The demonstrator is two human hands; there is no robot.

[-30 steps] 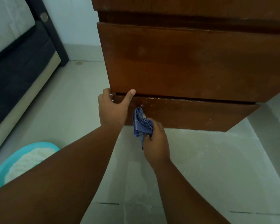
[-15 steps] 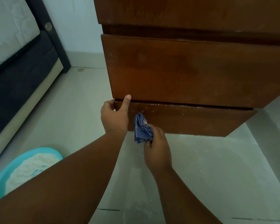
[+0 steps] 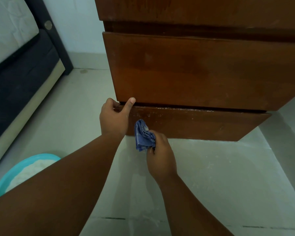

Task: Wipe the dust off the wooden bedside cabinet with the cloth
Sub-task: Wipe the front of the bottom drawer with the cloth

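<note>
The wooden bedside cabinet (image 3: pixel 194 68) fills the upper right, with a large drawer front above a lower base panel (image 3: pixel 203 123). White dust lies along the top edge of that panel. My left hand (image 3: pixel 113 117) grips the panel's left corner, thumb pressed up against the drawer's bottom edge. My right hand (image 3: pixel 160 159) holds a bunched blue checked cloth (image 3: pixel 143 136), which touches the lower panel near its left end.
A dark bed frame with a pale mattress (image 3: pixel 20 62) runs along the left. A turquoise basin holding white powder (image 3: pixel 24 172) sits on the floor at lower left, partly behind my left forearm. Pale dusty floor tiles (image 3: pixel 220 176) stretch in front of the cabinet.
The view has tilted so the cabinet and hands sit slightly lower in the frame. My left thumb lifted to the drawer edge. The cloth stays against the lower panel's left end.
</note>
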